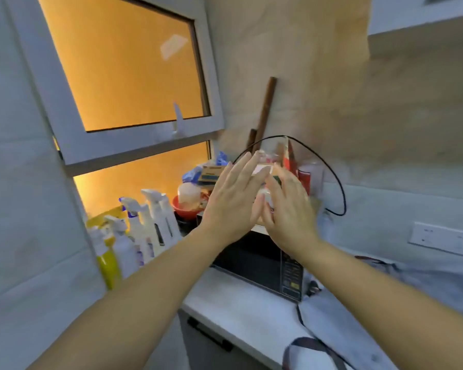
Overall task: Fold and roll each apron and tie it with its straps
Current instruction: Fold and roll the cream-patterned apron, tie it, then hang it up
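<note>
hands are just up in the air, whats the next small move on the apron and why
Probably lower both hands to the apron and grasp an edge to begin folding. The left hand and right hand are open, raised before the microwave, holding nothing, while the apron lies unfolded on the counter, straps loose.

Left hand [231,197] and right hand [289,206] raised, flat, above microwave [259,263]; apron [358,324] on counter [241,311]

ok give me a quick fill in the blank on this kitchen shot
1. The left hand and right hand, fingers straight, hold ____.
2. The apron lies to the ____ of the microwave.
3. The spray bottles stand to the microwave's ____.
Missing words: nothing; right; left
</note>
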Tool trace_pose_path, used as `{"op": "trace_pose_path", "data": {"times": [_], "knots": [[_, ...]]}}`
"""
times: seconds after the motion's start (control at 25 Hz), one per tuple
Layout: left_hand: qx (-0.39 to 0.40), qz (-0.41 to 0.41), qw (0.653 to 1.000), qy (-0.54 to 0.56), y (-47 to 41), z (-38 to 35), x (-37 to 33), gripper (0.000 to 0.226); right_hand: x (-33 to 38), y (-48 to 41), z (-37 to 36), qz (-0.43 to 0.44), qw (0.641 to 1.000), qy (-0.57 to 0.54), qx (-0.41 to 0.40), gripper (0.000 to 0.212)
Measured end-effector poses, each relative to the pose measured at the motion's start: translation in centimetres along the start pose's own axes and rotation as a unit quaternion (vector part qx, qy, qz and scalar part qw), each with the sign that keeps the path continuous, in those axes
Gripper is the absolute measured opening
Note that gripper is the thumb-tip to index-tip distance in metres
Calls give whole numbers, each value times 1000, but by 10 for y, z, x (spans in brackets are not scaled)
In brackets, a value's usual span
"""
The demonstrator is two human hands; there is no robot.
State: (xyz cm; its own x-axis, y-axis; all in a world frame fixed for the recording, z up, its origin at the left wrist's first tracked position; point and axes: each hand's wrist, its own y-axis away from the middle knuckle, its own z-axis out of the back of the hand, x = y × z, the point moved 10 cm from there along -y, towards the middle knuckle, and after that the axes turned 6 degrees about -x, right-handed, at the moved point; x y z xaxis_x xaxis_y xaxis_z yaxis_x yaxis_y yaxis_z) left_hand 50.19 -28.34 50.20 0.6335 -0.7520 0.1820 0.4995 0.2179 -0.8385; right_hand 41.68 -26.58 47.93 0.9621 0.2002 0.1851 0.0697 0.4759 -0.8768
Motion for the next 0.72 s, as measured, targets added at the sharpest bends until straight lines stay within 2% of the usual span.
{"op": "trace_pose_path", "data": {"times": [0.16,0.4,0.72], "knots": [[30,-29,997,71,-22,-70,-92,53,-101,38,42,-62,993,95,35,54],[69,-95,980,161,-51,-162,-202,54,-229,88,109,-149,955,254,42,56],[138,-160,944,252,-50,-257,-280,57,-329,151,161,-286,890,353,45,53]]}}
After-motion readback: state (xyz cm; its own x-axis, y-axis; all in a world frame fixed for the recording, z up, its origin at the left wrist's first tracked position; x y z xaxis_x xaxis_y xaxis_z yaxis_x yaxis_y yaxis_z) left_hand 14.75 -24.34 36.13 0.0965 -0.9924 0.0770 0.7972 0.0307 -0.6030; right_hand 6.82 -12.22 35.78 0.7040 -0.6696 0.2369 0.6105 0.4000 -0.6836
